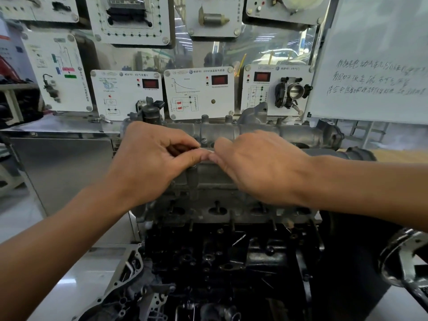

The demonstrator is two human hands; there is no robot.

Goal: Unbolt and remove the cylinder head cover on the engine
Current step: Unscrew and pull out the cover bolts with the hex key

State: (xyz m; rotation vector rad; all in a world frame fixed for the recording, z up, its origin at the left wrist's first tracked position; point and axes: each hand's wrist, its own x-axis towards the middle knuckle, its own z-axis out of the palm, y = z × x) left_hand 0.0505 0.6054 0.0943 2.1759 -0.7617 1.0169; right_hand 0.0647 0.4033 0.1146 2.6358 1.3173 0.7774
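Two bare grips meet over the grey cast cylinder head cover (254, 132), which sits on top of the engine at centre.

At far left stands a smooth sheet-steel cabinet (62, 167), and a ribbed cast-aluminium bracket (120, 274) lies near on the worktop. The left grip (152, 158) has its fingers curled, thumb and forefinger pinching a small pale piece (206, 149), too blurred to name. The right grip (259, 165) pinches the same piece with its fingertips, and both grips hide the cover's middle. Below is the oily black engine block (220, 262). Behind are white training boards (199, 93) with red displays. A ridged black hose (356, 154) and a handwritten whiteboard (375, 77) are at right.
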